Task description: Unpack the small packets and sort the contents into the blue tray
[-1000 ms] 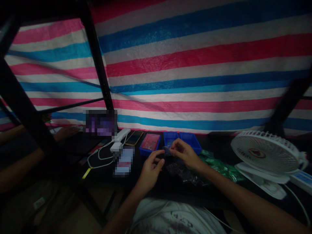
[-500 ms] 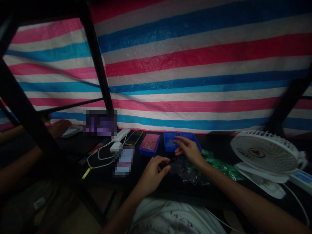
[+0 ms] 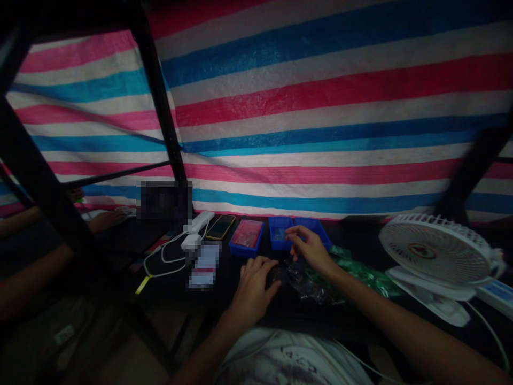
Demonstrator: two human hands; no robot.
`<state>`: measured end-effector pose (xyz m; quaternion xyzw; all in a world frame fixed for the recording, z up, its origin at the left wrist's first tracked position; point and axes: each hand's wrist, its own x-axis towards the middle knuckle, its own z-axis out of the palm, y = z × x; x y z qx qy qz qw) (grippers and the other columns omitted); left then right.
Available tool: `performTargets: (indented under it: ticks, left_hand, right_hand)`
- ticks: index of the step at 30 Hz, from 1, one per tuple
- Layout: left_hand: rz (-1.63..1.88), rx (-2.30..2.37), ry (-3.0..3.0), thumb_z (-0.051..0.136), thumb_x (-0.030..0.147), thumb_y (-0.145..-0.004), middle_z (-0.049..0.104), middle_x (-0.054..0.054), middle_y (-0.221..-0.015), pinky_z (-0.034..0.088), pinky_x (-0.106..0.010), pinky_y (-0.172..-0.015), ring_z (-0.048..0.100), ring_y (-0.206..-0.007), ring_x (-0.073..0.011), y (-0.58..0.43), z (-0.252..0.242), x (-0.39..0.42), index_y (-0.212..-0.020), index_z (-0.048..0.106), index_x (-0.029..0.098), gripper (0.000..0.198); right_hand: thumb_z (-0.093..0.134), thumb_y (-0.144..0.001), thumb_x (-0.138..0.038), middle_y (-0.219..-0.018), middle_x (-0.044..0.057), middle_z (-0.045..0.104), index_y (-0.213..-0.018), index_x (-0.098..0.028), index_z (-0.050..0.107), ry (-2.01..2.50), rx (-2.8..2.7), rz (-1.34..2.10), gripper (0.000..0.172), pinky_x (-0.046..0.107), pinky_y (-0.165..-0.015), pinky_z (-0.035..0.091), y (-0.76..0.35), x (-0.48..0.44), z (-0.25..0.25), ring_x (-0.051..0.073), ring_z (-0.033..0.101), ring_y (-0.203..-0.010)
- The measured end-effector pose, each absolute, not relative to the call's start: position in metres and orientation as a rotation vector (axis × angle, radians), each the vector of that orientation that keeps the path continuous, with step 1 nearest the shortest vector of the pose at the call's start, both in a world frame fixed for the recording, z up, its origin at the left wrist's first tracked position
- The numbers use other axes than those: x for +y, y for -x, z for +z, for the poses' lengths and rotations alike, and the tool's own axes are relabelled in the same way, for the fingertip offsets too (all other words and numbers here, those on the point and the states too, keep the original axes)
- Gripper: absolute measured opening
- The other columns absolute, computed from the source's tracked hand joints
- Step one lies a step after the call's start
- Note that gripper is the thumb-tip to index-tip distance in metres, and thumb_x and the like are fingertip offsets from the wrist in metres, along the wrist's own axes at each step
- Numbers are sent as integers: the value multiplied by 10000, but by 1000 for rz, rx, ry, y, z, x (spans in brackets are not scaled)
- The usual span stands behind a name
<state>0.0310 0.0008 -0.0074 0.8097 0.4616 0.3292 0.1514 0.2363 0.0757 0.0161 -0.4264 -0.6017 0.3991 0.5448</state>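
My left hand point(image 3: 254, 283) is low over the black table, its thumb held apart from the bent fingers. Beside its fingertips lie crumpled clear plastic bags point(image 3: 310, 286) with small dark contents I cannot make out. My right hand point(image 3: 310, 248) hovers at the front of a blue divided tray point(image 3: 280, 243), fingers curved and apart, with no held thing visible. Small pale pieces lie in that tray, partly covered by the hand. To its left, a second blue tray point(image 3: 245, 250) holds a red bag of small items point(image 3: 247, 232).
Green plastic packaging point(image 3: 368, 275) lies right of my hands, near a white clip fan point(image 3: 436, 256). On the left are a phone point(image 3: 220, 227), a blurred bright-screened device point(image 3: 204, 264), a white charger with cable point(image 3: 191, 241) and a dark frame post point(image 3: 160, 96). Another person's hand point(image 3: 106, 220) is farther left.
My left hand has shifted slightly down, and its thumb and fingers have spread. My right hand's fingers have curled downward a little. The other person's hand has moved right and lower.
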Motion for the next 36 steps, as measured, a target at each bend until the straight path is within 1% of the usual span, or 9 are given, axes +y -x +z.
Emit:
performTargets:
  ticks: [2, 7, 14, 16, 20, 22, 28, 32, 36]
  left_hand:
    - [935, 1352, -2343, 652, 248, -907, 622, -66, -1239, 379, -435, -933, 525, -1141, -289, -31, -9, 2, -1246, 644, 280, 341]
    - [913, 1425, -2326, 662, 238, -891, 644, -44, -1137, 343, -440, -909, 531, -1086, -282, -33, -8, 3, -1088, 678, 283, 203]
    - [939, 1395, -2322, 641, 200, -889, 661, -27, -1098, 321, -413, -900, 521, -1055, -263, -33, -5, 0, -985, 641, 260, 113]
    - [939, 1382, -2325, 632, 198, -894, 665, -27, -1103, 321, -414, -899, 519, -1053, -263, -33, -5, 0, -1010, 640, 266, 134]
    - [927, 1371, -2358, 616, 227, -912, 646, -51, -1172, 331, -437, -903, 508, -1093, -285, -33, -8, 2, -1214, 633, 304, 313]
    - [918, 1376, -2373, 607, 249, -922, 634, -67, -1176, 339, -442, -900, 503, -1101, -294, -33, -10, 3, -1225, 649, 299, 310]
    - [927, 1378, -2363, 619, 223, -912, 623, -50, -1157, 349, -422, -894, 497, -1110, -282, -33, -7, 2, -1065, 668, 279, 170]
    - [895, 1300, -2389, 612, 170, -909, 648, -20, -1144, 340, -409, -895, 499, -1101, -264, -33, -1, -1, -1004, 641, 274, 144]
    - [884, 1282, -2399, 600, 192, -934, 666, -16, -1097, 336, -405, -889, 511, -1076, -257, -34, 1, -3, -953, 632, 258, 75]
  right_hand:
    - [647, -859, -463, -823, 10, 679, -992, -187, 629, 1012, -1441, 948, 307, 228, -380, 482, -236, 75, 16, 113, 591, -461]
    - [656, -849, -501, -830, 6, 662, -965, -193, 630, 1010, -1462, 983, 331, 223, -376, 479, -234, 73, 18, 108, 577, -473]
    - [674, -827, -525, -782, -1, 657, -931, -198, 637, 1014, -1477, 1011, 345, 222, -370, 461, -234, 72, 19, 114, 566, -471]
    - [670, -833, -518, -776, -2, 652, -920, -193, 638, 1014, -1492, 1016, 338, 216, -368, 454, -234, 72, 19, 109, 557, -465]
    - [645, -862, -505, -772, -6, 636, -918, -190, 644, 1006, -1546, 1014, 319, 209, -367, 450, -234, 71, 17, 107, 554, -475]
    - [639, -869, -505, -772, -7, 634, -923, -194, 645, 1003, -1564, 1014, 315, 210, -369, 452, -233, 70, 17, 109, 554, -482]
    - [645, -866, -508, -769, -8, 635, -915, -197, 648, 992, -1562, 1032, 314, 211, -372, 444, -233, 69, 19, 109, 545, -477]
    - [644, -870, -508, -768, -12, 637, -907, -201, 645, 993, -1563, 1039, 310, 216, -372, 440, -233, 69, 18, 107, 538, -468]
    - [631, -892, -499, -774, -12, 632, -914, -199, 640, 990, -1600, 1032, 301, 212, -370, 445, -233, 69, 16, 102, 540, -459]
